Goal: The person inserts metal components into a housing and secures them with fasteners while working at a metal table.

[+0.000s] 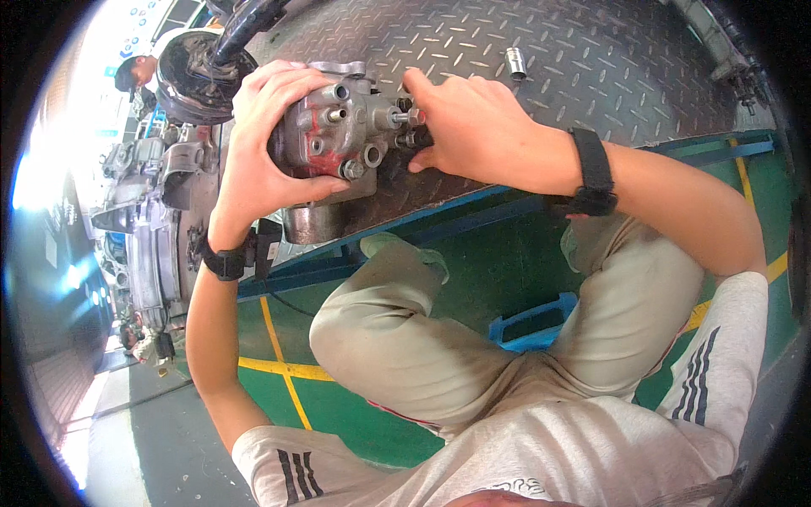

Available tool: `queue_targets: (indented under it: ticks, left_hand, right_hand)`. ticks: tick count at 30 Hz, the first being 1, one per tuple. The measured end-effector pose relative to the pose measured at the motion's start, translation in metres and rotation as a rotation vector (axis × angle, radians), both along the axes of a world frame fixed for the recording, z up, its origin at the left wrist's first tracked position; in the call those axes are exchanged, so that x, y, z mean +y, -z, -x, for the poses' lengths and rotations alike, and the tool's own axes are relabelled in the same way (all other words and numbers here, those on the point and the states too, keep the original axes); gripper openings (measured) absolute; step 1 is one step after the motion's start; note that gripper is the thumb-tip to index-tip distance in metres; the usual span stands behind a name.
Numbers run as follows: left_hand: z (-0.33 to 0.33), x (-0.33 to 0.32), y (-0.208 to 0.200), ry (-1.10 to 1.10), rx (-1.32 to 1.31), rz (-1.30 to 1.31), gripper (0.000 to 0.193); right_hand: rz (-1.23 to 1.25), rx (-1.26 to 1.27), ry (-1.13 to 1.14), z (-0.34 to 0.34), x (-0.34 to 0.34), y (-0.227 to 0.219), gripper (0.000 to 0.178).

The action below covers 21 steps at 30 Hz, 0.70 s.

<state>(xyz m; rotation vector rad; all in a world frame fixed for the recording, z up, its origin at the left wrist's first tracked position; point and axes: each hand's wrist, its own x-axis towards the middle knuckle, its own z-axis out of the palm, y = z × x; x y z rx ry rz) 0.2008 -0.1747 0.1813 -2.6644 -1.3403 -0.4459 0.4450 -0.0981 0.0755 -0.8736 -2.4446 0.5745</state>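
A grey metal housing that looks like a pump (317,139), with red paint smears, ports and bolts, is held up over the edge of a tread-plate bench. My left hand (258,135) wraps its left side, fingers over the top and thumb along the lower front. At its right end, several bolts (401,118) stick out. My right hand (477,127) is curled about that end, index finger above the bolts and thumb below; its other fingertips are hidden. Below the housing shows a round metal cylinder (312,226); whether it belongs to the housing I cannot tell.
A short silver socket (515,63) stands on the tread-plate bench top (591,93). Larger metal machinery (156,220) is at the left, near a round black part (198,76). A blue stool (534,323) shows between my legs. Another person (135,74) is far left.
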Motion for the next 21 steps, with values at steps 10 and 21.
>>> queue_targets:
  ticks: [10, 21]
  left_hand:
    - [-0.008, 0.000, -0.011, -0.031, 0.005, 0.062, 0.087]
    - [-0.049, -0.008, -0.020, -0.086, -0.071, 0.103, 0.085]
  right_hand:
    - [0.066, 0.180, -0.109, 0.008, 0.005, 0.005, 0.046]
    - [0.146, 0.273, -0.167, -0.036, 0.008, -0.006, 0.039]
